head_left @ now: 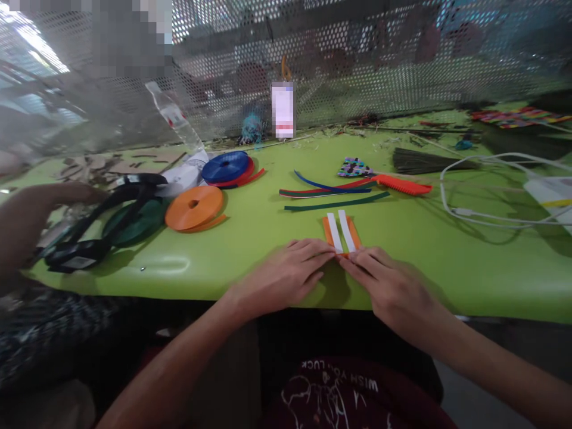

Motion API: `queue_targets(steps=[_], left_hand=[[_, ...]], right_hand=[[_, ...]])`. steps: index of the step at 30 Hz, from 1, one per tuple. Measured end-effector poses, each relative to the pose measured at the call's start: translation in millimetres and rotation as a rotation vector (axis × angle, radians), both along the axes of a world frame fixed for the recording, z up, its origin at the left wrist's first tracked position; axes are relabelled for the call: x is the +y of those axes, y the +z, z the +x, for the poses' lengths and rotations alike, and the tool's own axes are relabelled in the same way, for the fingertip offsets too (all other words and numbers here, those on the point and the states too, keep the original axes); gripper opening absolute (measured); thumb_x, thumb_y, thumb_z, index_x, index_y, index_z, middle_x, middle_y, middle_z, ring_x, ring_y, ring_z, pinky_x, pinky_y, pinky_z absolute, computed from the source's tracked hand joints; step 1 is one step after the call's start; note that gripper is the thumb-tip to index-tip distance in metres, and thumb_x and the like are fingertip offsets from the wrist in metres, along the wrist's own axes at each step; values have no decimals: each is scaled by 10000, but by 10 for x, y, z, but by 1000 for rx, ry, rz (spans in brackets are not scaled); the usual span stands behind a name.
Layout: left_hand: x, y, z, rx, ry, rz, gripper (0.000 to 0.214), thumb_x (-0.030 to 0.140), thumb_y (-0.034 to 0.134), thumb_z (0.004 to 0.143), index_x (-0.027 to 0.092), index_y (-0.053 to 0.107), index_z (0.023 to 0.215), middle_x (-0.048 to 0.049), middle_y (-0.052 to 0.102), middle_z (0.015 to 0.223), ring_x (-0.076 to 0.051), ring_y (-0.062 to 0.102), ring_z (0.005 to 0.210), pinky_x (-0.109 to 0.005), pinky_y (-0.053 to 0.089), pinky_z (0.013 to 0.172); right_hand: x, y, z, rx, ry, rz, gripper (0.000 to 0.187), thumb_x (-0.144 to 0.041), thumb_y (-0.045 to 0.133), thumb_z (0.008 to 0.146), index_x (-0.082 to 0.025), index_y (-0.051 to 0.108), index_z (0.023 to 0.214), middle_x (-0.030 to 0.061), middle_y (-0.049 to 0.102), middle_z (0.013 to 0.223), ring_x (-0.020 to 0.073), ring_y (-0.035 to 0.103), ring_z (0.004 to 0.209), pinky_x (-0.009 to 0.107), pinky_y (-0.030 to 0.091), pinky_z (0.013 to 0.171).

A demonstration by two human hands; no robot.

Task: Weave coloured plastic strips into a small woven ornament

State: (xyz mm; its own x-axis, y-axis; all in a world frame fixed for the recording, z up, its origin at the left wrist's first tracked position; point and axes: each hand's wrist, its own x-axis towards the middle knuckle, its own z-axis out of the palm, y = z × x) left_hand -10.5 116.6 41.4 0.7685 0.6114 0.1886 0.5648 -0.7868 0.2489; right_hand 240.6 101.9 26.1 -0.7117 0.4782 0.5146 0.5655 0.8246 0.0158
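On the green table (250, 250), near its front edge, lie two orange strips with two white strips (342, 233) side by side. My left hand (286, 275) and my right hand (388, 286) meet at the strips' near ends. Their fingertips press down on those ends, the fingers held together. Both hands are slightly smeared by motion.
An orange tape roll (194, 207), a dark green roll (134, 221) and blue and red rolls (227, 167) lie to the left. Loose coloured strips (333, 193), an orange comb-like tool (402, 185) and a white cable (482, 190) lie beyond. Another person's arm (27, 220) rests at far left.
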Motion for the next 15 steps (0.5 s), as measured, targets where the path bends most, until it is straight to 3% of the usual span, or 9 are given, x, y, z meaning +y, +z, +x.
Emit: queue_targets(steps=[9,15], left_hand=[[87,49,-25,-28,-73,83,354,222,476,1072,137,595,1394,-142,646,1432,-241,608,1333,-460,503,1148],[144,68,4,36,-152,176,305,141,498,1036,61,646,1291,-155,696,1340,-265,648,1243,-449,540,1083]], right_hand=[[86,56,-48,-84,41,57,377,-33,373,990,-75,686,1197,125,695,942,252,601,871,399,583,826],[139,68,-89,-118,37,46,361,-24,355,1011,-89,710,1015,88,636,827,229,537,779,355,539,721]])
